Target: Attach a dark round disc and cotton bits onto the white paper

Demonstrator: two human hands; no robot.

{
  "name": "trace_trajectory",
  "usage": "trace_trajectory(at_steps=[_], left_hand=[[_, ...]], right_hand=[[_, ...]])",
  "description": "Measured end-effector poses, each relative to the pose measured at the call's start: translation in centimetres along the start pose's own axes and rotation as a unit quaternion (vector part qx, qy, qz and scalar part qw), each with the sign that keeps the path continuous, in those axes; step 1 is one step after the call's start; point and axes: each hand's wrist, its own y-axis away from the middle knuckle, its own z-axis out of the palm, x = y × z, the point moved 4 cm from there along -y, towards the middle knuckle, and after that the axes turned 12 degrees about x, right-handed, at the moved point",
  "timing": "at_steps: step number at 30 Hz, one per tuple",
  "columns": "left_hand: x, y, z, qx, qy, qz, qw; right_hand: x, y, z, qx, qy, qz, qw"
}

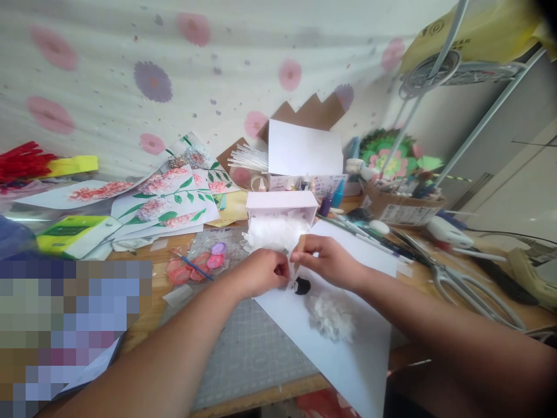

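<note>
My left hand [266,271] is closed, its fingertips pressed together above the white sheet [365,360]; whatever they hold is too small to name. Close on its right, my right hand [319,255] grips a thin tan stick [299,255] that points down. Just below the fingertips lies a small black piece [301,285] with a white patch at its left side. A fluffy white pile [331,316] rests on the sheet nearer to me. Behind my hands stands a pinkish-white box [282,200] with white tissue-like material [276,231] at its open front.
A grey cutting mat [243,354] lies under the sheet. Pink and purple paint dishes [189,268] with a blue brush are at left. Large scissors [461,281] and several brushes lie at right. Floral paintings [169,200], bottles [337,194] and a cardboard box [402,206] stand behind.
</note>
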Motion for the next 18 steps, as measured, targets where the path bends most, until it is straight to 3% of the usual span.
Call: trace_trajectory(at_steps=[6, 10, 13, 18], left_hand=[[0.0, -0.1, -0.8, 0.023, 0.006, -0.015, 1.0], [0.1, 0.0, -1.6, 0.027, 0.007, -0.02, 0.999], [-0.1, -0.2, -2.1, 0.045, -0.003, -0.023, 0.999], [-1.3, -0.6, -3.4, 0.162, -0.053, -0.043, 0.984]], right_hand=[[1.0, 0.7, 0.3, -0.061, -0.052, 0.063, 0.995], [1.7, 0.7, 1.2, -0.052, -0.08, 0.066, 0.993], [2.3, 0.4, 0.8, -0.013, -0.116, 0.102, 0.988], [3.6, -0.4, -1.6, 0.132, -0.113, 0.14, 0.975]])
